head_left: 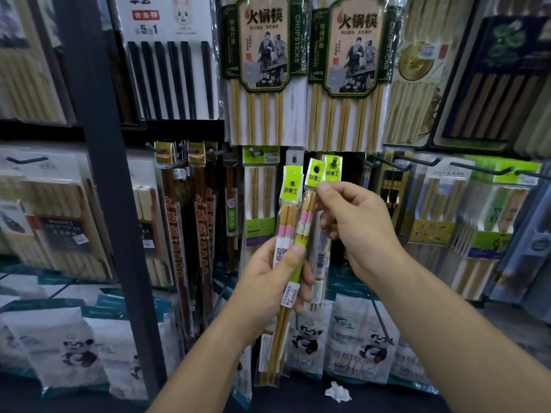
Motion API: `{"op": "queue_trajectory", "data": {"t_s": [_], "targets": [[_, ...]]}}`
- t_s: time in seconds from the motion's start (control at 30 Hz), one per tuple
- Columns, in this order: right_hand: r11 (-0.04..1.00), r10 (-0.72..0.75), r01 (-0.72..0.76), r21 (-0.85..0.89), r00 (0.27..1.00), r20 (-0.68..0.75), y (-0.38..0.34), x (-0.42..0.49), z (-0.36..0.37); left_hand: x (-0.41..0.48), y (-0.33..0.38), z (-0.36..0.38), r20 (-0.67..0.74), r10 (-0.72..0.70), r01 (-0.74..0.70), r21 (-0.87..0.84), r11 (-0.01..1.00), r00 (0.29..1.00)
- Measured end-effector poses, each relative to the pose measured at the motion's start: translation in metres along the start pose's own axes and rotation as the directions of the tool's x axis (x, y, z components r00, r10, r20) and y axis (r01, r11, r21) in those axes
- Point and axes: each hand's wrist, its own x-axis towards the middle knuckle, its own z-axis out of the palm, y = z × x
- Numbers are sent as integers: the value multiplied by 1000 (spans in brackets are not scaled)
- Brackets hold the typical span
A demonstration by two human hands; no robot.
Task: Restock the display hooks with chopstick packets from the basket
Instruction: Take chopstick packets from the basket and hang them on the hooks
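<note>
Right hand (357, 222) is the nearer one to the target. Its thumb and forefinger pinch the second chopstick packet (310, 204) just under the lime-green card header, the other fingers curled behind. The header's punched hole (317, 169) shows clear and dark, facing the camera. The display hook (332, 163) sits just right of that hole, slightly above and farther back. It is a short dark peg and already carries a hung packet (321, 254) with the same green header. Judged need: shift the header a little right and push it back so the hole meets the peg tip. The packet's long axis runs near vertical, its top tipped slightly right and its lower end slanting down-left into the left hand (268, 281). That hand wraps the middle of the pink-banded chopstick packet (288, 216), thumb pressed across the front. It seems to clamp the second packet's lower part too, though the overlap is hard to separate. The sleeves are thin glossy clear film, likely slippery and floppy. The sticks inside are pale bamboo, slim and rigid, with pink and green printed bands. White barcode stickers sit near the grip. Basket not in view.
</note>
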Motion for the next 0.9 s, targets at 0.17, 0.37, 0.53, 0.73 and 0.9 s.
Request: {"op": "queue_trajectory", "data": {"t_s": [0.17,0.37,0.53,0.73,0.9], "targets": [[999,-47,46,-13,996,-78,-4,5,-1,2,-5,0,-129,-35,38,26,999,991],[975,-181,150,-161,963,-198,-8,19,-9,5,-6,-4,-249,-3,24,84,996,968],[963,-185,135,-234,960,-210,-4,27,-12,6,-6,-3,-242,16,11,107,994,970],[956,-161,94,-278,960,-228,5,30,-12,3,-5,-2,-184,46,-26,108,994,982],[954,-156,77,-291,954,-256,10,26,-16,3,-5,-2,-140,45,-26,135,991,989]]}}
